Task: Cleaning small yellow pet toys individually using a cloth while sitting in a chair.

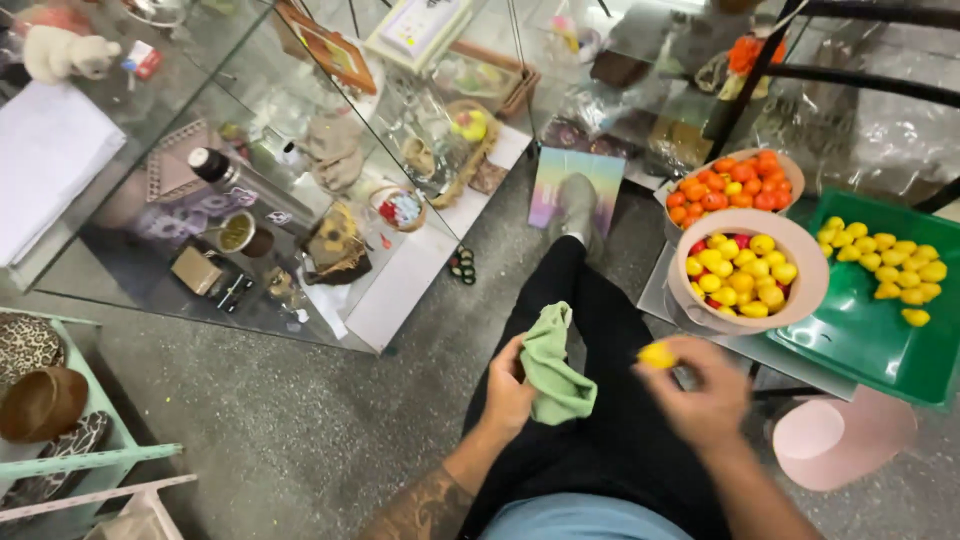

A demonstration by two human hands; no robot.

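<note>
My left hand (pixel 507 385) grips a crumpled green cloth (pixel 553 366) over my lap in black trousers. My right hand (pixel 700 390), blurred, holds a small yellow toy duck (pixel 657 354) in its fingertips just right of the cloth. A little beyond sits a pinkish bowl (pixel 810 280) filled with yellow and a few red ducks. Behind it a second bowl (pixel 783 163) holds orange and red ducks. A green tray (pixel 860 330) to the right carries several yellow ducks (pixel 885 265).
A glass display case (pixel 250 190) with trinkets, a bottle and small boxes fills the left. A mint green shelf (pixel 90 455) with hats stands at lower left. A pink stool (pixel 840 440) sits beneath the tray. My shoe (pixel 578 205) rests on the grey floor.
</note>
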